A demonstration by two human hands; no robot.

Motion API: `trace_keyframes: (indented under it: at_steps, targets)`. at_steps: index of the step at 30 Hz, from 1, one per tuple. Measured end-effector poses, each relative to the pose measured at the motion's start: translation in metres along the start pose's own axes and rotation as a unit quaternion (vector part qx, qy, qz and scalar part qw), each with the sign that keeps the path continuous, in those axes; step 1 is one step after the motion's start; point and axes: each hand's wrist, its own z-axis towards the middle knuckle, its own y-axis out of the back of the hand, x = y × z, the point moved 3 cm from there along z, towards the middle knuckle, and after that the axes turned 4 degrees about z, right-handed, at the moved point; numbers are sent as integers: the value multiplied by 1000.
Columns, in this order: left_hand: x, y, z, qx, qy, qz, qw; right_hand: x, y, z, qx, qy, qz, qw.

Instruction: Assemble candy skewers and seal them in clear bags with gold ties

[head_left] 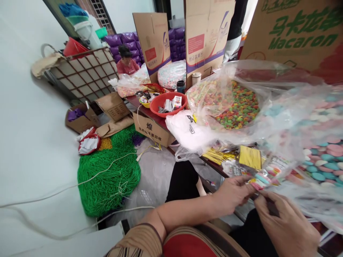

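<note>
At the table's near edge, my left hand (pixel 235 194) pinches the near end of a small clear packet of pastel candies (pixel 264 178). Close beside it, my right hand (pixel 288 217) has its thumb and fingers pressed together at the same end, partly hiding what they grip. The packet slants away from me towards a large clear bag of pink, white and blue discs (pixel 325 162). Just beyond my left hand lie a yellow bundle (pixel 250 157), gold twist-tie strips (pixel 214 155) and printed clear wrappers (pixel 232 168).
Behind, a big open bag holds small coloured rings (pixel 238 107); a white plastic bag (pixel 187 130) lies beside it. A red basin (pixel 168 104) and tall cartons (pixel 205 39) stand farther back. Green cord (pixel 107 175) heaps on the floor. Another person (pixel 127 64) sits beyond.
</note>
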Motion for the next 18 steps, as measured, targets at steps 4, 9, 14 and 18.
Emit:
trace_keyframes:
  at_steps: [4,9,14,18]
  targets:
    - [3,2,3,-23,5,-21,1000,5,-2,-3,23,105,-55,993]
    - [6,6,8,-14,-33,8,999,-5,-9,-8,12,-47,76,996]
    - [-1,7,11,-65,-90,-51,993,-4,-14,-23,31,-218,181,958]
    - [-17,-3,7,-97,-144,-109,979,2,-24,-31,92,-283,224,928]
